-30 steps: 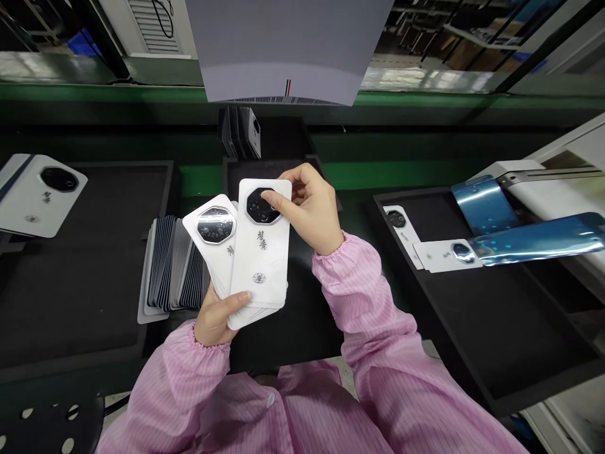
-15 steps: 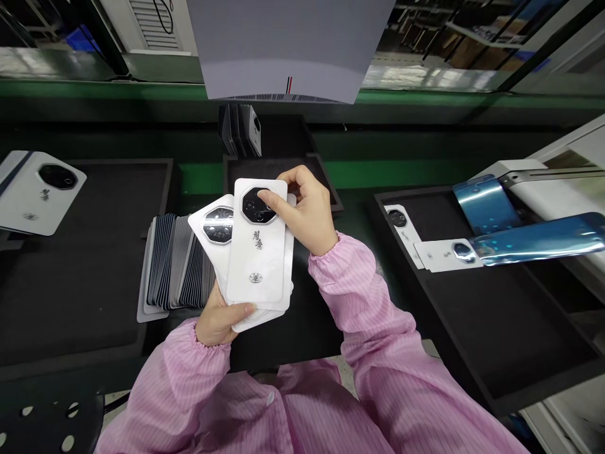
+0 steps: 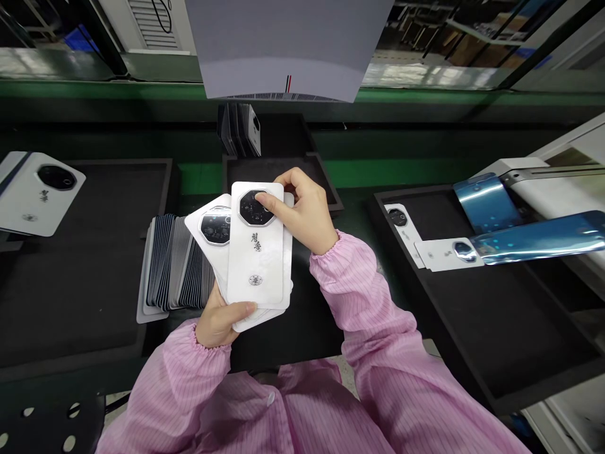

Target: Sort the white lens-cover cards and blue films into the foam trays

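Observation:
Several white phone back panels (image 3: 215, 252) lie fanned in my left hand (image 3: 224, 318), whose thumb presses across their lower edge. On top is a white panel (image 3: 258, 258) with a dark eight-sided camera area, dark lettering and a round emblem. My right hand (image 3: 302, 211) is closed on the top panel's upper right corner, its thumb on the camera area and the other fingers behind. Left of my hands, a row of stacked panels (image 3: 172, 261) stands on edge, leaning together.
A dark tray (image 3: 70, 290) at left has white panels (image 3: 57, 195) at its far corner. More upright panels (image 3: 241, 129) stand in a back tray (image 3: 283, 135). The right tray (image 3: 501, 328) holds white panels (image 3: 449, 254) and shiny blue strips (image 3: 543, 238). A white board (image 3: 293, 50) hangs ahead.
The fanned panels' tops have tilted slightly down and to the left. My right hand has shifted slightly left with the top panel; both hands keep their hold.

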A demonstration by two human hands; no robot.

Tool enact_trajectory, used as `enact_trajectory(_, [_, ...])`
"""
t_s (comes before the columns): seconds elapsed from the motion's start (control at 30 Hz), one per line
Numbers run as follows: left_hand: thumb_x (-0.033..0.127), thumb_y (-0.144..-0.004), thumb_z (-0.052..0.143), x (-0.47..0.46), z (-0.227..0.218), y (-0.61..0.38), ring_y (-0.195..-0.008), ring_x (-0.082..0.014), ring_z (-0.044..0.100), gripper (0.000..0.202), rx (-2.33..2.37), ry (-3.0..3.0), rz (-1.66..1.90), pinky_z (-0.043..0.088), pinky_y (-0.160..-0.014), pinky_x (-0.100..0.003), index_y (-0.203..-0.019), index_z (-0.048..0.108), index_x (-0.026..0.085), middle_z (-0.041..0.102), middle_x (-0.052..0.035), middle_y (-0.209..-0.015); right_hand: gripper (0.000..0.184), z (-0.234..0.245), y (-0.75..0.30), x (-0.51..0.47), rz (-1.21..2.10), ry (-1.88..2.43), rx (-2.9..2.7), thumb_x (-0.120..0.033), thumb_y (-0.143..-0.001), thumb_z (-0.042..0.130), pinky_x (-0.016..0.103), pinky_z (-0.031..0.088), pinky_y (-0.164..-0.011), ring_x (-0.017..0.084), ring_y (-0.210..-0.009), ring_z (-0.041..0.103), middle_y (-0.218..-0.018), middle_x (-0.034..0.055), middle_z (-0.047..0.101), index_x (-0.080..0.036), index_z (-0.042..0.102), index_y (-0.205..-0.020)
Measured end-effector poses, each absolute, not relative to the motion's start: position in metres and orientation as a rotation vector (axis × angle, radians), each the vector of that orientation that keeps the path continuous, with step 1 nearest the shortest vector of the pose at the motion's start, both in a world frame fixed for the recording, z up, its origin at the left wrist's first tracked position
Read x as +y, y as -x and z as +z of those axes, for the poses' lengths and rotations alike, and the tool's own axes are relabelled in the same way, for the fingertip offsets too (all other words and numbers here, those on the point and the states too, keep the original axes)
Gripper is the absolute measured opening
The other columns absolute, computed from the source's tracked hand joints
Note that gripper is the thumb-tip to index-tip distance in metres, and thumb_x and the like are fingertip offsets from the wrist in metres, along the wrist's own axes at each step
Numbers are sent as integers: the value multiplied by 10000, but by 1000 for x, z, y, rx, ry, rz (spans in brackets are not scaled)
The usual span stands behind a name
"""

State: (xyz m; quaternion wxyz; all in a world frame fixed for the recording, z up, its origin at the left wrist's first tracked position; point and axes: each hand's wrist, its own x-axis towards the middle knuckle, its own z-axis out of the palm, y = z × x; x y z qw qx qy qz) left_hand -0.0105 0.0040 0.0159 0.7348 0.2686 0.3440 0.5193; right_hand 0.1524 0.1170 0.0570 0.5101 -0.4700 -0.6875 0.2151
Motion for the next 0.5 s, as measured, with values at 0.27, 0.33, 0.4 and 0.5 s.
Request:
enact_trajectory(0.27, [68, -554, 759, 2, 16, 8, -1029, -318, 613, 907, 784, -605, 1163, 491, -889, -478, -1343, 368, 287, 672, -85, -1115, 295, 57, -155, 117, 583, 1165, -1702, -466, -766, 599, 263, 384, -599, 122, -653, 504, -716, -25, 528, -189, 500, -777])
enact_trajectory(0.33, [70, -559, 760, 2, 15, 8, -1030, -317, 612, 911, 791, -611, 1164, 483, -898, -487, -1346, 363, 298, 689, -72, -1077, 298, 59, -155, 116, 590, 1162, -1698, -472, -764, 597, 263, 382, -605, 121, -657, 502, -718, -27, 523, -192, 497, -777])
enact_trajectory(0.4, [80, -562, 765, 1, 15, 8, -1038, -320, 607, 905, 799, -615, 1162, 474, -908, -497, -1343, 369, 306, 695, -63, -1062, 296, 59, -154, 115, 590, 1158, -1694, -469, -762, 602, 265, 383, -612, 123, -664, 504, -723, -26, 525, -193, 497, -778])
enact_trajectory(0.5, [107, -562, 776, 1, 14, 8, -1056, -329, 595, 876, 815, -632, 1153, 462, -921, -507, -1328, 397, 299, 688, -68, -1079, 286, 59, -154, 115, 586, 1152, -1686, -455, -761, 612, 269, 387, -623, 127, -675, 511, -731, -24, 533, -193, 499, -779])
